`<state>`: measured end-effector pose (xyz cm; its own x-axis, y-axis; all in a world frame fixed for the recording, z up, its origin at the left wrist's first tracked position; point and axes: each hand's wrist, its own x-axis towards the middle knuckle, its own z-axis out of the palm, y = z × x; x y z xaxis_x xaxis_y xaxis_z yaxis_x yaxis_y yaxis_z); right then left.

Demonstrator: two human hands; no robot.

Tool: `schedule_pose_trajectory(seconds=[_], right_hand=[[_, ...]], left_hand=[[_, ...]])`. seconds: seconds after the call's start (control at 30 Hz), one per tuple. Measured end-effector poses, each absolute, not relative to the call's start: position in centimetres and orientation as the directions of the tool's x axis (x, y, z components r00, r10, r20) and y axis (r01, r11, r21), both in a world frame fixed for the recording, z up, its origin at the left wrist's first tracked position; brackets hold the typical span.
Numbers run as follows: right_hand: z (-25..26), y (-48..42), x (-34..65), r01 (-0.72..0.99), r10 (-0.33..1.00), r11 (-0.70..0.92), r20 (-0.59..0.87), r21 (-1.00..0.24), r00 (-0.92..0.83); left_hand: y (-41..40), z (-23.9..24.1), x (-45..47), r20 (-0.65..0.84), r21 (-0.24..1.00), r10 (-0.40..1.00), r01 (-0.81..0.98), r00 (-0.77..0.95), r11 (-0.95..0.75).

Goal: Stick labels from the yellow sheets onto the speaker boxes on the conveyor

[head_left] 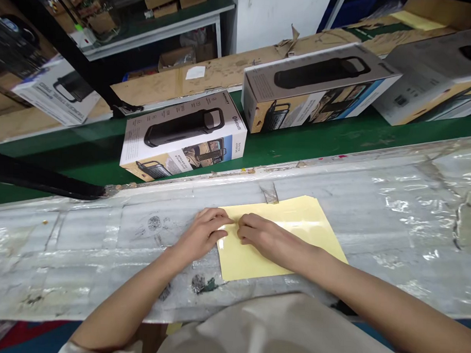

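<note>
A pale yellow glossy sheet [295,227] lies flat on the plastic-covered work surface [392,213] in front of me. My left hand [204,232] rests at the sheet's left edge, its fingers curled and pinching at that edge. My right hand [260,236] lies on the sheet right beside it, fingertips pressed together at the same spot. Both hands meet near the sheet's upper left part. What the fingertips pinch there is too small to make out.
Behind the work surface runs a green conveyor belt [317,141] carrying boxed speakers: one box [183,136] straight ahead, a longer one [316,86] to the right, another [436,75] at far right, one [56,93] at far left. A black bar [38,180] crosses the left.
</note>
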<state>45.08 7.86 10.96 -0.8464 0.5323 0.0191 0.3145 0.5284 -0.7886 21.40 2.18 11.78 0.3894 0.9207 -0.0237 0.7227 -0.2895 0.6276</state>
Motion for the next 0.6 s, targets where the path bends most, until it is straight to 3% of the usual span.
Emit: schedule_pose_trajectory(seconds=[0.17, 0.27, 0.37, 0.47, 0.6], right_hand=[[10.7, 7.5, 45.7, 0.29, 0.512, 0.594, 0.074, -0.751, -0.856], [11.0, 7.3, 46.0, 0.281, 0.518, 0.541, 0.051, -0.793, -0.854], [11.6, 7.6, 46.6, 0.242, 0.551, 0.365, -0.001, -0.899, -0.834], [12.4, 8.8, 47.6, 0.161, 0.593, 0.072, -0.087, -0.984, -0.801], [13.7, 11.6, 49.3, 0.048, 0.696, -0.234, -0.201, -0.971, -0.69]], left_hand=[[2.2, 12.1, 21.2, -0.031, 0.591, 0.914, 0.745, 0.405, -0.31], [1.7, 11.8, 21.5, -0.022, 0.521, 0.907, 0.779, 0.421, -0.349], [1.0, 11.3, 21.9, 0.007, 0.396, 0.894, 0.82, 0.448, -0.413], [0.9, 11.8, 22.1, -0.002, 0.275, 0.867, 0.834, 0.498, -0.478], [4.7, 16.0, 22.6, -0.009, 0.31, 0.811, 0.773, 0.585, -0.554]])
